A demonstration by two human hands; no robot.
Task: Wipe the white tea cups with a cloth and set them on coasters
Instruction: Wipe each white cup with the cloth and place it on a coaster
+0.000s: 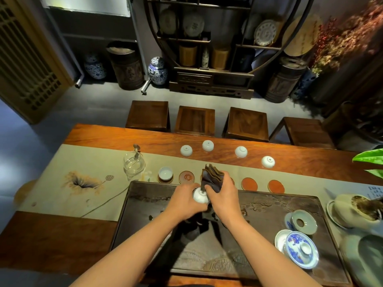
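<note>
My left hand (185, 198) holds a white tea cup (199, 196) over the dark tea tray (269, 206). My right hand (222, 194) grips a folded dark brown cloth (212, 179) pressed against that cup. One white cup (165, 174) stands upright on the leftmost coaster. Beside it lie bare coasters: a brown one (187, 177) and two red ones (249, 183) (275, 186); another is mostly hidden behind my right hand. Several white cups rest upside down farther back on the wood (186, 150) (207, 145) (241, 151) (268, 161).
A glass pitcher (134, 165) stands left of the coasters. On the tray's right sit a blue-and-white lidded bowl (300, 248) and a celadon lid (303, 222). A tea-leaf vessel (356, 208) is at far right. Several wooden stools (194, 121) line the far table edge.
</note>
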